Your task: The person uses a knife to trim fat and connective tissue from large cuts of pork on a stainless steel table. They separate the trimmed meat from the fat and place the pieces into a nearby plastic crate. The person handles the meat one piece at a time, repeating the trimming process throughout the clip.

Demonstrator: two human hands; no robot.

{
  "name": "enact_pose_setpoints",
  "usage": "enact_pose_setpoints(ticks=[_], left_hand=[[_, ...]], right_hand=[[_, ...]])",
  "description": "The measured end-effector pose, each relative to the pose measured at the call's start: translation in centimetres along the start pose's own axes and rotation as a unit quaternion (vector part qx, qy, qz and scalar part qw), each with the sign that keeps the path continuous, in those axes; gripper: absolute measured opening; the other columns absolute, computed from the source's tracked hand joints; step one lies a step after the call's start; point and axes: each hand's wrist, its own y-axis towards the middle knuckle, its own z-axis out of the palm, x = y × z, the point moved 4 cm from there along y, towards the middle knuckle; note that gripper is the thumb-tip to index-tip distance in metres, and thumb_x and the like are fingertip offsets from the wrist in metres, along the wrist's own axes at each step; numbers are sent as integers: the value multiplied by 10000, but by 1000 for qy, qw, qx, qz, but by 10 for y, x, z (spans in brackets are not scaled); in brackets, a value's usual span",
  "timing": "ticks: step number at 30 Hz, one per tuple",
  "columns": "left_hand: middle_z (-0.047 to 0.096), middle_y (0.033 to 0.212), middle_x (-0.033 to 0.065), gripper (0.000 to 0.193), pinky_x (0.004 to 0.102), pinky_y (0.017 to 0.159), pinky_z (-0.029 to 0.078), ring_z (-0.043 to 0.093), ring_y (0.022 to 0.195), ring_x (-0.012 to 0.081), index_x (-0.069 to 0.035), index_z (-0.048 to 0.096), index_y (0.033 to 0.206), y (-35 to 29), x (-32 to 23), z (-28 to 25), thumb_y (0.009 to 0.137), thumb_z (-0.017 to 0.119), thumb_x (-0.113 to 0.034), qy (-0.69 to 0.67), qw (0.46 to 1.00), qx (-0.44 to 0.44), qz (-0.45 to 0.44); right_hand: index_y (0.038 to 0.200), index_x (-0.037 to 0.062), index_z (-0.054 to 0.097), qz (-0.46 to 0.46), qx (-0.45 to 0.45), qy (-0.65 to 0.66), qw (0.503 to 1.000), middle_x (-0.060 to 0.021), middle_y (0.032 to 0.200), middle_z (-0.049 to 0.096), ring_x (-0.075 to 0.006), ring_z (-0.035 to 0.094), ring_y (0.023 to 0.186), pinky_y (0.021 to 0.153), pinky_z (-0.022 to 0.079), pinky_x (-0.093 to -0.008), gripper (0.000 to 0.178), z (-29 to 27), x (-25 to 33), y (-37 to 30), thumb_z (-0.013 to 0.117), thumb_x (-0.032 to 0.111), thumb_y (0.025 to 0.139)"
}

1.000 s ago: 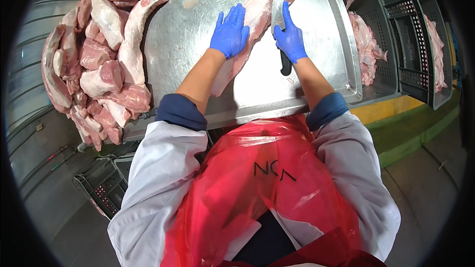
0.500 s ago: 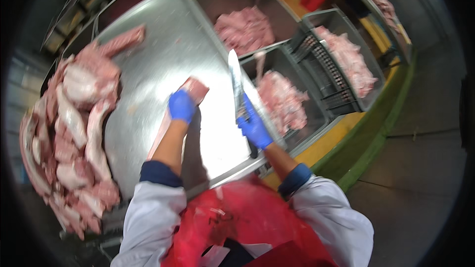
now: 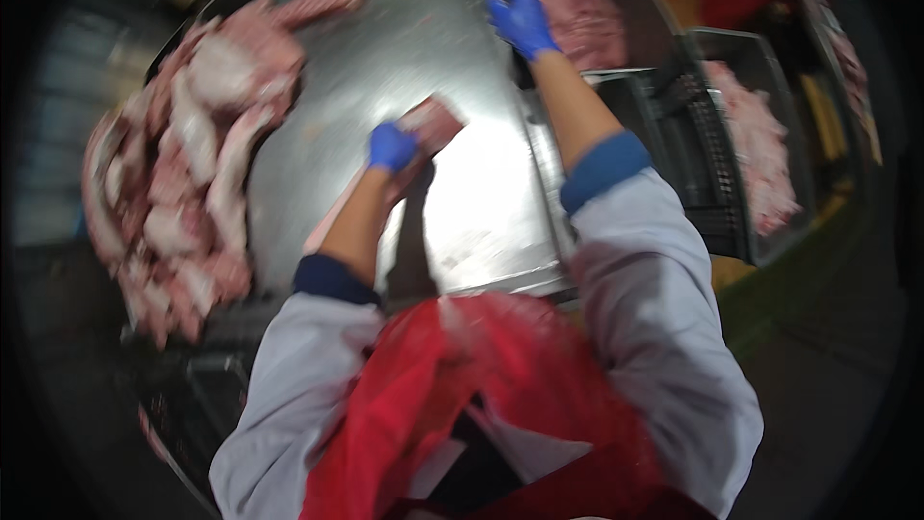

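Meat pile (image 3: 192, 164) blocks left; steel table (image 3: 462, 221) centre open.

Blue gloves, white sleeves with dark blue cuffs, red apron, apparently plastic.

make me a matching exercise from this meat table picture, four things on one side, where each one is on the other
Things:
1. left hand
2. right hand
3. pile of meat cuts
4. metal bin of trimmings

Places:
A. heaped along the table's left side
B. raised at the table's far right edge, beside the bin
C. past the table's right edge, at the top
D. mid-table, on a slab of meat

Pairs: 1-D, 2-B, 3-A, 4-C
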Motion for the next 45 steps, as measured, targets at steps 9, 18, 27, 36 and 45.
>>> enact_pose_setpoints(ticks=[9,18,27,36,45], left_hand=[[710,775,204,314,394,699,552,716,746,289,0,709,805,-8,3,-4,827,705,-313,-137,990,-14,-26],[699,759,213,285,402,703,547,706,732,323,13,690,795,-11,5,-16,853,676,-265,-183,981,-53,-43],[686,750,85,233,310,630,512,637,670,146,24,696,863,-11,8,-36,909,660,-202,-297,954,-24,-41],[658,819,28,210,264,645,472,565,731,87,19,706,938,-3,10,-49,891,664,-182,-329,944,23,6],[600,767,5,151,239,629,445,533,680,84,-28,674,862,-13,9,-72,877,656,-177,-368,929,39,23]], right_hand=[[1600,336,221,163,165,35,972,-196,1118,624,-289,658,910,793,538,-392,774,125,-52,-192,580,158,937],[1601,395,177,53,264,-3,963,-176,843,690,-253,681,667,702,567,-364,781,99,-37,-281,525,174,938],[1609,367,164,245,381,57,890,-87,755,633,-168,595,596,606,541,-322,798,119,-15,-256,529,110,948],[1622,232,144,195,365,70,908,-139,824,637,-216,632,655,654,563,-360,774,166,-10,-214,524,195,948],[1625,245,110,180,387,56,903,-113,744,644,-190,625,582,583,553,-345,803,180,-14,-245,522,130,945]])
